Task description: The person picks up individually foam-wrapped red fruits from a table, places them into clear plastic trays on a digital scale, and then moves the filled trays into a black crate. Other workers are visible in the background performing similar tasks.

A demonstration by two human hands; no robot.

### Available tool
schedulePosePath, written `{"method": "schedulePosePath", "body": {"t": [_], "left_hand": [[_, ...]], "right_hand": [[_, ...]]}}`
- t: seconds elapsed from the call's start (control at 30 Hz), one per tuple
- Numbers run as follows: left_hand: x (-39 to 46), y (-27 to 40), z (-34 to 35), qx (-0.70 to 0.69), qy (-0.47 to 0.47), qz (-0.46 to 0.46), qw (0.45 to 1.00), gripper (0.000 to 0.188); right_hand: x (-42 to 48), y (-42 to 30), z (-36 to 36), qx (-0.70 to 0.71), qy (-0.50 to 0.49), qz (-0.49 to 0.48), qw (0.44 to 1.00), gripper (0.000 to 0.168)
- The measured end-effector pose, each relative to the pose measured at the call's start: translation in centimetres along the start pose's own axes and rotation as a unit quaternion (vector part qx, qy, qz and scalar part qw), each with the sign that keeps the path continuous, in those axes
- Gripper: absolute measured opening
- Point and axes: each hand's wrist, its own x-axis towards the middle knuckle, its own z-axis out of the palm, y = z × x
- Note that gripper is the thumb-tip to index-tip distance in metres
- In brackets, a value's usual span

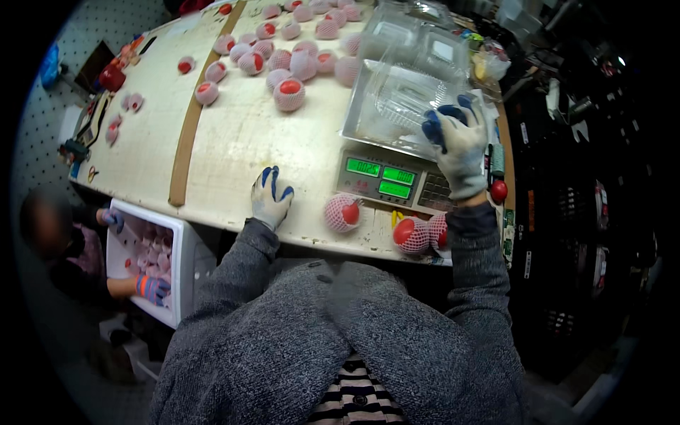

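My left hand (272, 199), in a white glove with blue fingertips, is over the near part of the table with its fingers apart and nothing in it. My right hand (459, 141), gloved alike, is at the right edge of a clear plastic clamshell container (401, 95). Whether its fingers grip the container cannot be made out. This container is on the metal pan (358, 119) of a digital scale (350, 183) with lit green displays. Between my hands, a red fruit in a foam net sleeve (342, 212) stands before the scale. Two more sleeved fruits (411, 235) are near my right forearm, one partly hidden.
Several sleeved fruits (289, 94) are spread over the far table (234, 138). A brown strip (186, 154) crosses the tabletop. More clear containers (390, 29) are behind the scale. At left, another person's gloved hand (153, 289) reaches into a white foam box (178, 255) of sleeved fruit.
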Motion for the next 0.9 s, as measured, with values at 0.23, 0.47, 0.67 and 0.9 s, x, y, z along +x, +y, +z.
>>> {"method": "schedulePosePath", "body": {"t": [0.23,0.47,0.67,0.9], "left_hand": [[-5.7,1.5,-3.6,0.04,-0.054,0.006,0.998,0.059],[-5.6,-0.3,-4.1,0.061,-0.082,0.073,0.992,0.04],[-1.6,-2.9,-7.3,-0.255,-0.132,-0.082,0.954,0.049],[5.3,-12.7,-17.5,-0.115,0.069,-0.078,0.988,0.056]], "right_hand": [[-2.6,1.3,7.1,0.056,-0.252,0.073,0.963,0.023],[0.8,-4.2,2.9,0.299,-0.06,0.184,0.934,0.036],[4.9,-14.5,9.5,0.39,-0.258,0.105,0.878,0.044],[9.9,-28.1,20.5,0.214,-0.648,-0.231,0.693,0.034]]}}
